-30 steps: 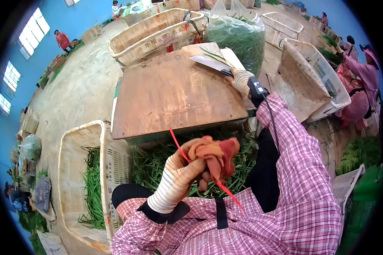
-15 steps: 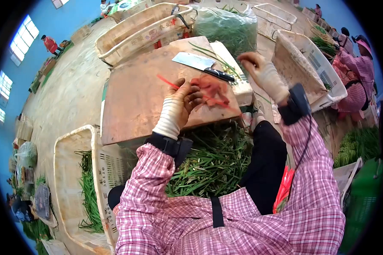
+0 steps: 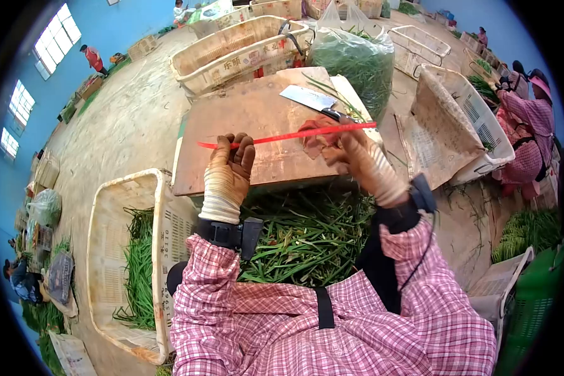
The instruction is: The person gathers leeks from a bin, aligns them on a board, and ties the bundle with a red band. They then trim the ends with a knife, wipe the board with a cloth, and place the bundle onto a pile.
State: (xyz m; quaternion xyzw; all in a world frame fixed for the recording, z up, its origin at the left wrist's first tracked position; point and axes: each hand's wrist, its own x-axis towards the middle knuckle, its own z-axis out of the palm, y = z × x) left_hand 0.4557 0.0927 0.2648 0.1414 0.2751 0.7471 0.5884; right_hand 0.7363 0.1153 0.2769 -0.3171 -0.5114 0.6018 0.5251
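Note:
A thin red plastic strip [image 3: 276,136] stretches nearly straight across the board between my hands. My left hand [image 3: 227,170] pinches it near its left end, with a short tail sticking out past the fingers. Around the other end, the fingers of my right hand [image 3: 365,164] are closed, partly hidden and slightly blurred. Beneath the strip, beside my right hand, a crumpled reddish cloth [image 3: 316,139] lies on the wooden board [image 3: 232,116]. Just beyond the cloth rests a cleaver [image 3: 308,98], its dark handle partly covered by the strip and my right hand.
Cut green stalks [image 3: 307,238] are heaped below the board. At left stands a white crate [image 3: 94,250] holding greens. A bag of greens [image 3: 351,69] and a long crate [image 3: 232,66] stand behind. On the right are another crate [image 3: 482,119] and a co-worker [image 3: 529,125].
My right hand has come down and left from beyond the board's right side to the strip's right end. The strip is now stretched between both hands. The view has shifted slightly.

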